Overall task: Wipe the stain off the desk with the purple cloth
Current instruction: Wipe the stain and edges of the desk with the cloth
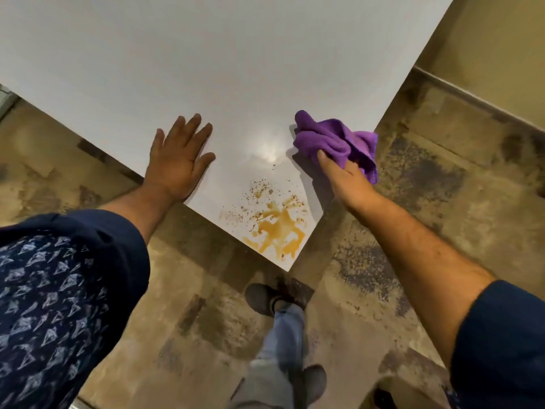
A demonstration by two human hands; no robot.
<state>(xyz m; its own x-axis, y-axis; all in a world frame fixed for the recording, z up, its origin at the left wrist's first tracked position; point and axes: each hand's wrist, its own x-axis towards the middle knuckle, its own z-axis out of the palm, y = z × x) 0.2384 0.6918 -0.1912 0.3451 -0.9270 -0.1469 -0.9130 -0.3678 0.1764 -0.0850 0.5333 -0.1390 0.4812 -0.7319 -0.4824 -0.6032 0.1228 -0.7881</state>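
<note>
The right hand (343,175) bunches the purple cloth (333,140) in a closed grip beyond the orange stain (277,231); the left hand (177,163) lies flat, fingers spread, on the white desk (206,69).

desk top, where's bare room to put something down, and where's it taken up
The desk is bare everywhere beyond the left hand and cloth, and between them, bar a glare patch. The near corner is taken: the stain and specks cover it, the left hand lies flat at one edge, and the right hand grips the cloth at the other.

We lose our right fingers inside the purple cloth (336,140); the bench (206,54) runs past the top edge.
</note>
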